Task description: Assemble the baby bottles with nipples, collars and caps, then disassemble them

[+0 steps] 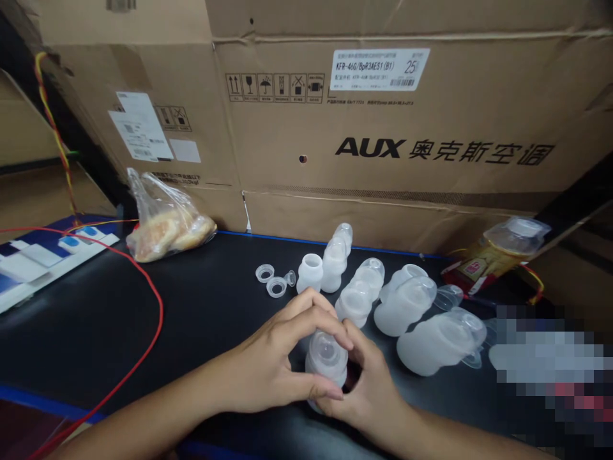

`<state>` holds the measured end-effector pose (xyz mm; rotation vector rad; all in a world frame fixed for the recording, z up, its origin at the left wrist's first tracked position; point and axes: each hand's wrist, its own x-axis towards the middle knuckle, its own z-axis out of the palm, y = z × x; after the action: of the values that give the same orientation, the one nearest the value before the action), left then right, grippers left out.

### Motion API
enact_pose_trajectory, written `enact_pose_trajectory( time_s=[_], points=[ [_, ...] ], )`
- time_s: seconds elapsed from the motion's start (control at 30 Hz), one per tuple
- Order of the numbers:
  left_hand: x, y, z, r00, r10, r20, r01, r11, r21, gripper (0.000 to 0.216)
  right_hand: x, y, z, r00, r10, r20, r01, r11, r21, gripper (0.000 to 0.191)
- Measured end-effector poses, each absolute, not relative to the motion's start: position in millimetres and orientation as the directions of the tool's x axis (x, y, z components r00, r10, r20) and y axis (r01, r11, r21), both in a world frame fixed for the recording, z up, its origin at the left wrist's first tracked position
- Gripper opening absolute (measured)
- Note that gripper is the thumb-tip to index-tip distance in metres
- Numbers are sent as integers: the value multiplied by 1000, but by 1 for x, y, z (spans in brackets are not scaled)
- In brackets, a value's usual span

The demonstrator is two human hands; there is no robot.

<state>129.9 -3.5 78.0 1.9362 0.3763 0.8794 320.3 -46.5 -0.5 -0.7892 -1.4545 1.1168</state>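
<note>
The roughly upright bottle (326, 359) is clasped by the curled left hand (271, 358) at nine o'clock and curled right hand (370, 386) at four.

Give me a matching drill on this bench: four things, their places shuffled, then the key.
1. Red wire
2. Bag of bread
3. Clear rings
4. Nearest bottle

A. Between the left hand and right hand
B. Just left of the white bottles
C. Curving over the table's left side
D. Before the cardboard, at left

Pairs: 1-C, 2-D, 3-B, 4-A
</note>
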Motion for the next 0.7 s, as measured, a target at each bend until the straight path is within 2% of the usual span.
enact_pose_trajectory(
  time_s=[0.1,0.27,0.37,0.43,0.6,0.7],
  points=[
    [130,-2,77,714,566,413,-128,-474,871,39,322,-47,-2,-196,907,373,-67,367,-928,45],
    [128,4,84,796,463,390,-234,-360,903,19,327,-49,-2,-225,894,387,-14,395,-919,44],
    [127,2,86,804,448,392,-261,-326,909,17,327,-48,-2,-242,897,370,2,382,-924,47],
    [128,-1,85,780,475,408,-263,-342,902,21,326,-46,-2,-235,899,370,3,381,-925,48],
    [130,-7,73,678,595,432,-170,-445,880,54,323,-43,-4,-210,896,391,-3,400,-917,55],
    [131,-9,68,608,683,404,-127,-419,899,58,325,-44,-5,-228,880,417,19,433,-901,53]
  ],
)
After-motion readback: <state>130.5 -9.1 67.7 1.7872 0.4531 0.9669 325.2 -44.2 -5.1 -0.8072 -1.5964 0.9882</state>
